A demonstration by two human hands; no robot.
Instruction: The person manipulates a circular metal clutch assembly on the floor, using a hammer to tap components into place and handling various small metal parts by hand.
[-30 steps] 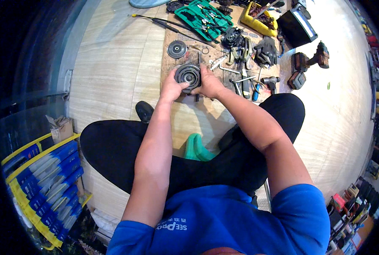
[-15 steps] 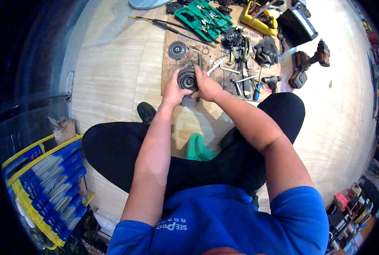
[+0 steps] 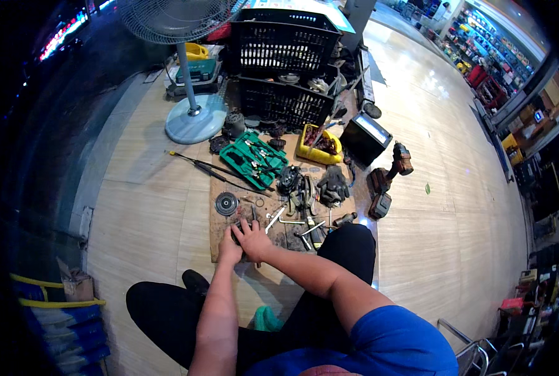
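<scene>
My left hand (image 3: 230, 252) is closed round the near left side of a dark, round, ridged metal part (image 3: 236, 232), just above the cardboard sheet (image 3: 219, 235). Over the top of the same part lies my right hand (image 3: 253, 242), its fingers spread and stretched out. Most of the part is hidden under my hands. A bar-shaped metal piece (image 3: 258, 266) sticks out beneath my right hand. Beyond them, a dark disc with raised rings (image 3: 227, 203) rests flat on the cardboard, beside a small ring (image 3: 259, 202).
Right of my hands are wrenches (image 3: 275, 220), work gloves (image 3: 333, 186) and a cordless impact driver (image 3: 389, 170). Farther back stand a green tool case (image 3: 253, 160), a yellow container (image 3: 319, 146), a black box (image 3: 366, 139), stacked black crates (image 3: 286, 44) and a fan (image 3: 195, 120).
The view has tilted up, bringing the fan and crates in. My right hand has shifted from the part's side to across its top, and the part is now mostly covered.
</scene>
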